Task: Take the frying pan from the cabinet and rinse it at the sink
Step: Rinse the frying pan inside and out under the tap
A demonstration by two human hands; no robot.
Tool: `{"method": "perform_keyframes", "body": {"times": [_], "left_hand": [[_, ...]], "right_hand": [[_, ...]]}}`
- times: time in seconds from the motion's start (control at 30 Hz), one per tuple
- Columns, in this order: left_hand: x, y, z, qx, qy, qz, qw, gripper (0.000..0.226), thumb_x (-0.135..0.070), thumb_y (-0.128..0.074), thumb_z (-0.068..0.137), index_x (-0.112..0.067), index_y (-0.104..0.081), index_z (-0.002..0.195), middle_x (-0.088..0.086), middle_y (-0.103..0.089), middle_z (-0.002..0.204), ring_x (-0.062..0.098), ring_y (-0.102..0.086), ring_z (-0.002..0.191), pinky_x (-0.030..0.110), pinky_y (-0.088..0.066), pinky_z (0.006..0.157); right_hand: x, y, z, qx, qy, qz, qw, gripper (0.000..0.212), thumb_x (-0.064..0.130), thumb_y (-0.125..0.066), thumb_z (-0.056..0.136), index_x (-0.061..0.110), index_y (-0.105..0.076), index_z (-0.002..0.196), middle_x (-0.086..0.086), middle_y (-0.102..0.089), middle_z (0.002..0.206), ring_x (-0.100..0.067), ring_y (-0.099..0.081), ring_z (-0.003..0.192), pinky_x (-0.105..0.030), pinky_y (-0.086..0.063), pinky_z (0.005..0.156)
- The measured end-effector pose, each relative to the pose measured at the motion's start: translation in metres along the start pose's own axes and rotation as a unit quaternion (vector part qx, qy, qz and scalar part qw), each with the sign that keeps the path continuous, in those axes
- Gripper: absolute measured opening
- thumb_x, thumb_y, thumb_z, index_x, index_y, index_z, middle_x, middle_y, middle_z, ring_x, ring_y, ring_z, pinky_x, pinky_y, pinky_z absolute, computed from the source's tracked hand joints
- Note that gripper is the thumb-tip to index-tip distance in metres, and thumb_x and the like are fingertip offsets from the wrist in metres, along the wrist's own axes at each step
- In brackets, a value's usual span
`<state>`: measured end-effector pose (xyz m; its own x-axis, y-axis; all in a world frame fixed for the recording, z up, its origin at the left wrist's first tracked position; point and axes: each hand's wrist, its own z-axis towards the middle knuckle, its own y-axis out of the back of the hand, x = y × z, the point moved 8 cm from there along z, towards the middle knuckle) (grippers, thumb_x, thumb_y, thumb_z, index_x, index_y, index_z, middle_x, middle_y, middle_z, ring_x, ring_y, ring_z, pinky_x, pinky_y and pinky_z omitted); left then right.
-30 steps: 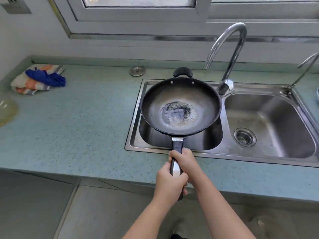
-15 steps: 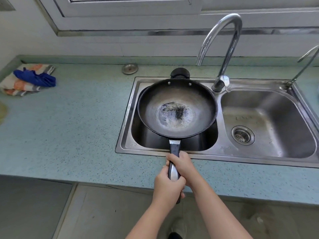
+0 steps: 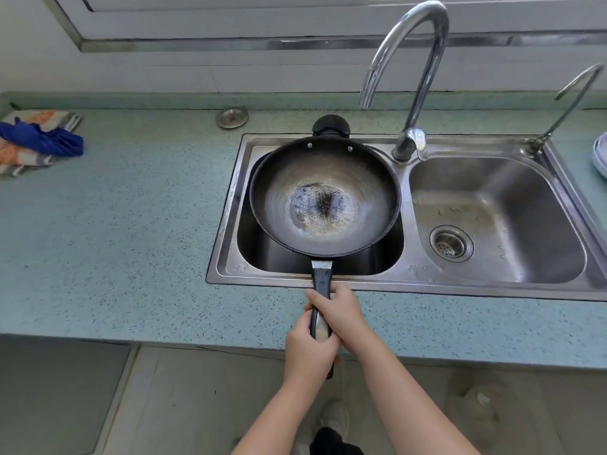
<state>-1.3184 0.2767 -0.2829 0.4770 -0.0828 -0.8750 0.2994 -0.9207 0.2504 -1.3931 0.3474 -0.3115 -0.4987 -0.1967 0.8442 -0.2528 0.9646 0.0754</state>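
Observation:
A dark round frying pan [image 3: 325, 178] with a worn, speckled centre hangs over the left basin of the steel double sink [image 3: 230, 205]. Its long black handle points toward me across the sink's front rim. My right hand [image 3: 338, 310] grips the handle nearer the pan. My left hand [image 3: 308, 353] grips the handle's end just behind it. A small black helper handle shows at the pan's far side. The tall curved tap [image 3: 410, 60] rises behind the divider, its spout above the pan's right rim. No water runs from it.
A blue cloth on a striped towel [image 3: 39, 139] lies at the counter's far left. A round metal plug [image 3: 232, 117] sits behind the sink. The right basin has a drain strainer [image 3: 451, 243]. A thin second tap [image 3: 571, 93] and stacked plates [image 3: 601, 156] stand at right.
The pan has drifted slightly lower into the left basin and nearer the tap while the view tilted downward. Both hands keep the same grip on the handle.

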Motion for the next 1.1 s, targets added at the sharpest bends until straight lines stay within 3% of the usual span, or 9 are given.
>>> {"method": "perform_keyframes", "body": {"times": [0.1,0.17,0.27,0.37,0.47,0.53,0.7,0.83,1.1], "left_hand": [[0.002,-0.001,0.000,-0.001,-0.002,0.001,1.000,0.019,-0.007,-0.067,0.074,-0.022,-0.062,0.083,0.008,-0.067,0.071,0.020,-0.062,0.050,0.028,-0.049,0.046],[0.004,-0.001,0.000,-0.006,-0.003,-0.003,1.000,0.021,-0.008,-0.067,0.075,-0.027,-0.061,0.083,0.005,-0.066,0.071,0.007,-0.061,0.046,0.021,-0.049,0.042],[0.006,0.001,0.000,-0.023,0.003,-0.010,1.000,0.023,-0.006,-0.068,0.075,-0.020,-0.060,0.092,-0.001,-0.064,0.074,-0.006,-0.062,0.050,0.010,-0.043,0.037],[0.010,0.002,0.000,-0.027,0.023,-0.013,0.999,0.023,-0.008,-0.069,0.074,-0.012,-0.060,0.095,0.002,-0.064,0.075,-0.001,-0.062,0.045,0.014,-0.045,0.035],[0.011,0.002,-0.001,-0.032,0.026,0.005,0.999,0.021,-0.014,-0.071,0.073,-0.024,-0.055,0.084,0.004,-0.065,0.076,0.007,-0.065,0.047,0.023,-0.051,0.040],[0.010,0.004,0.000,-0.037,0.020,0.039,0.998,0.028,-0.022,-0.072,0.072,-0.024,-0.051,0.090,0.005,-0.067,0.078,0.019,-0.067,0.061,0.030,-0.052,0.050],[-0.003,0.006,0.000,-0.054,-0.031,0.114,0.992,0.037,-0.026,-0.072,0.074,-0.029,-0.044,0.096,-0.012,-0.059,0.076,0.002,-0.056,0.068,0.011,-0.036,0.052],[-0.018,0.006,0.001,-0.061,-0.089,0.192,0.976,0.037,-0.020,-0.068,0.077,-0.016,-0.049,0.109,0.000,-0.055,0.098,0.018,-0.053,0.090,0.027,-0.041,0.074],[-0.057,-0.010,0.008,-0.035,-0.252,0.358,0.898,0.045,-0.022,-0.065,0.082,-0.004,-0.050,0.120,0.008,-0.052,0.114,0.021,-0.048,0.108,0.027,-0.041,0.093]], "right_hand": [[-0.002,0.001,-0.001,0.002,0.002,-0.005,1.000,0.015,0.020,-0.064,0.084,0.019,-0.049,0.088,0.005,-0.067,0.068,-0.002,-0.063,0.063,-0.016,-0.047,0.056],[-0.004,0.000,-0.002,0.008,-0.004,0.000,1.000,0.015,0.016,-0.061,0.085,0.019,-0.047,0.083,0.004,-0.066,0.068,-0.003,-0.062,0.062,-0.015,-0.047,0.056],[-0.006,0.001,-0.005,0.009,-0.010,-0.001,1.000,0.013,0.014,-0.060,0.086,0.013,-0.047,0.089,-0.002,-0.066,0.073,-0.013,-0.064,0.069,-0.030,-0.053,0.072],[-0.006,0.003,-0.009,0.006,-0.001,-0.028,1.000,0.016,0.017,-0.059,0.086,0.013,-0.047,0.095,-0.007,-0.068,0.086,-0.023,-0.066,0.083,-0.038,-0.053,0.082],[-0.003,0.010,-0.011,-0.002,0.015,-0.081,0.997,0.017,0.022,-0.061,0.084,0.018,-0.048,0.094,0.004,-0.063,0.084,-0.016,-0.062,0.083,-0.022,-0.048,0.066],[0.000,0.016,-0.013,-0.009,0.027,-0.120,0.992,0.019,0.025,-0.061,0.084,0.019,-0.050,0.098,0.011,-0.058,0.079,-0.011,-0.058,0.080,-0.015,-0.040,0.059],[0.006,0.034,-0.018,-0.012,0.043,-0.135,0.990,0.015,0.024,-0.061,0.083,0.022,-0.054,0.097,0.009,-0.059,0.082,-0.016,-0.063,0.082,-0.023,-0.045,0.065],[0.020,0.057,-0.024,-0.034,0.079,-0.162,0.983,0.026,0.027,-0.058,0.086,0.017,-0.055,0.109,0.005,-0.060,0.097,-0.016,-0.062,0.088,-0.024,-0.043,0.069],[0.046,0.100,-0.023,-0.102,0.137,-0.161,0.972,0.034,0.023,-0.056,0.088,0.013,-0.050,0.120,0.001,-0.056,0.110,-0.005,-0.055,0.085,-0.015,-0.042,0.067]]}}
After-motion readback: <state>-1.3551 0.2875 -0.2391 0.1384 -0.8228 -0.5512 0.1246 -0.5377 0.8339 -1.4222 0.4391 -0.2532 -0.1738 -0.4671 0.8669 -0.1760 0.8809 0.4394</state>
